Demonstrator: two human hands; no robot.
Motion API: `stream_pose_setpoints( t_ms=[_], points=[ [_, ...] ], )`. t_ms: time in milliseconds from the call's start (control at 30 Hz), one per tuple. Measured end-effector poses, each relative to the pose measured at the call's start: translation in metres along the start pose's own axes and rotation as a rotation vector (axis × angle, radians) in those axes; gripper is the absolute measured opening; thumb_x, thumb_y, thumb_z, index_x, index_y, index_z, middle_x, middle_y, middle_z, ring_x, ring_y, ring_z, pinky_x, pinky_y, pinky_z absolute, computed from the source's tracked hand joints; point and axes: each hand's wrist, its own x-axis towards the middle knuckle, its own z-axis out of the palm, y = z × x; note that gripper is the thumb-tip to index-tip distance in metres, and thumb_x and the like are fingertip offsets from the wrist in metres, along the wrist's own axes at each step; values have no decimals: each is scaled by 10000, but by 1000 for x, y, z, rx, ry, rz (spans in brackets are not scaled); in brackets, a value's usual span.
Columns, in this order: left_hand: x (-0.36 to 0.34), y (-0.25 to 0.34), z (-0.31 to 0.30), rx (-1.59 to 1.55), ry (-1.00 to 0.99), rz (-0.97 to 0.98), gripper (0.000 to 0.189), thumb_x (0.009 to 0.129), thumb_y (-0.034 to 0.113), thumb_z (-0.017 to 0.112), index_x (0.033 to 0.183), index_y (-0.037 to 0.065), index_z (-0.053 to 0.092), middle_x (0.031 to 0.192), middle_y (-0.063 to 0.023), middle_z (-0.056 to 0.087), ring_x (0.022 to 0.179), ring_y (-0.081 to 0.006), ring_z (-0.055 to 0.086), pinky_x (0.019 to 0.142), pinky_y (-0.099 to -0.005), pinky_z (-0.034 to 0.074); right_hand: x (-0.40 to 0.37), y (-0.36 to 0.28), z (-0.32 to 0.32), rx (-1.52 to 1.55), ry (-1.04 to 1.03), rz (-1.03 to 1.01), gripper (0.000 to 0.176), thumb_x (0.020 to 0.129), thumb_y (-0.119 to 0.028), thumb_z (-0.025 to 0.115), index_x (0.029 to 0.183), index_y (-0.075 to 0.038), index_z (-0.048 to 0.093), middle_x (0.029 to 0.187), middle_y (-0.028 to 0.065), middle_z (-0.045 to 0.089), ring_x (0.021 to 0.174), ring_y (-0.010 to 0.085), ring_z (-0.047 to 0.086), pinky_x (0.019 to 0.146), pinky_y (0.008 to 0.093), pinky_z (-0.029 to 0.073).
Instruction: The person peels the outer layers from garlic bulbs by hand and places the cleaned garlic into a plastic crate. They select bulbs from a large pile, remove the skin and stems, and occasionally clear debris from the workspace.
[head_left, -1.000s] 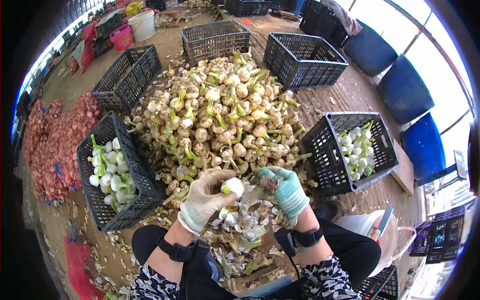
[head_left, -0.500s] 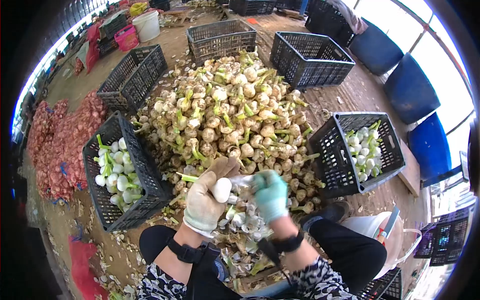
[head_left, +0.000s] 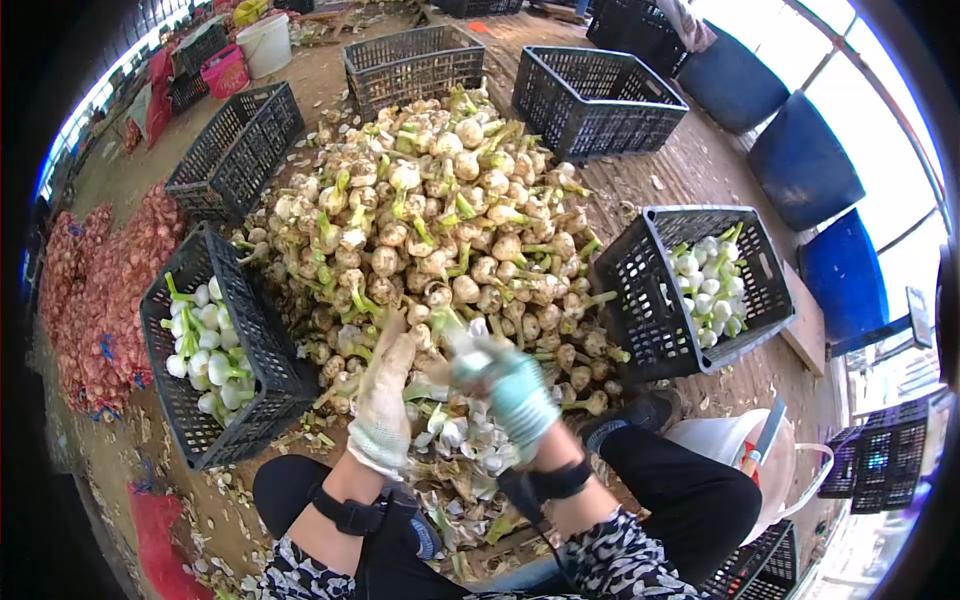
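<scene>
My left hand (head_left: 384,392), in a pale glove, reaches to the near edge of a big heap of untrimmed garlic bulbs (head_left: 440,210). Its fingers are stretched out, and no bulb shows in them. To its right, my right hand (head_left: 515,392), in a green and white glove, is smeared by motion. A blurred white garlic bulb (head_left: 472,352) with a green stem appears to be in its grip, the stem pointing up and left. Below both hands lie loose papery garlic skins (head_left: 470,440) on the floor between my legs.
Black crates with clean white garlic stand left (head_left: 205,345) and right (head_left: 710,290). More black crates (head_left: 415,70) ring the heap's far side. Red net sacks (head_left: 115,290) lie at far left. A white bucket (head_left: 715,440) with a knife (head_left: 765,440) on it stands by my right knee.
The white bulb has left my left hand and now appears in my right. My left hand has moved forward toward the heap, its fingers extended. The view has shifted slightly.
</scene>
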Motion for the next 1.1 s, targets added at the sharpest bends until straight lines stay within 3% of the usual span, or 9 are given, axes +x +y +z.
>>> stream_pose_setpoints(
  t_ms=[100,167,233,333,567,833,900,967,1100],
  points=[
    [2,-4,-13,10,160,149,622,903,351,490,1356,-49,343,1399,-169,378,1316,-242,326,1107,-345,201,-9,-29,-50,816,-158,-379,539,903,-212,558,1376,-55,352,1216,111,537,973,177,589,843,295,518],
    [-9,16,3,-112,191,65,565,901,296,499,1330,-55,384,1355,-161,434,1272,-237,387,1091,-344,241,3,-38,-50,363,-12,-595,488,922,-169,517,1378,-84,364,1249,108,511,983,178,583,840,321,517],
    [4,-4,-13,47,248,67,501,904,240,497,1299,-59,425,1303,-143,487,1217,-224,446,1061,-333,294,70,13,-106,-123,461,-257,359,926,-114,473,1284,-97,465,1219,111,525,916,229,609,802,396,535],
    [8,-12,-15,10,268,-16,411,880,176,520,1222,-51,503,1184,-110,567,1118,-193,513,1001,-303,352,132,57,-122,337,714,88,191,907,-104,467,1090,-72,508,1100,114,544,846,349,618,714,455,550],
    [17,-13,-9,97,239,-95,333,864,112,532,1165,-29,557,1105,-81,600,1057,-166,537,952,-270,381,255,123,-190,132,830,-154,89,839,-117,552,771,-142,604,716,19,585,643,188,553,564,305,445],
    [25,-11,-12,-168,215,-180,497,927,374,496,1296,49,424,979,-71,588,776,-149,578,623,-283,504,52,-8,-48,-90,247,-282,174,815,-16,653,985,10,630,766,41,650,643,101,587,531,223,468],
    [24,-6,-17,-429,-267,-298,498,929,390,481,1290,51,432,1094,-94,560,780,-152,589,622,-283,507,15,-39,-34,-309,74,-230,230,792,78,618,1003,-9,643,891,41,666,746,88,603,645,208,487],
    [17,4,-8,-370,-285,-357,503,935,379,480,1308,48,414,1172,-102,535,881,-173,598,695,-309,522,5,-55,-28,-804,-25,-645,290,787,105,596,1047,-19,628,972,36,653,824,95,596,711,207,486],
    [9,7,2,-391,-340,-207,559,901,348,572,1323,28,391,1190,-96,546,1034,-206,567,881,-323,473,-3,-53,-5,-90,158,-410,320,840,53,566,1153,-6,548,958,89,638,820,164,616,730,256,510]
  ],
)
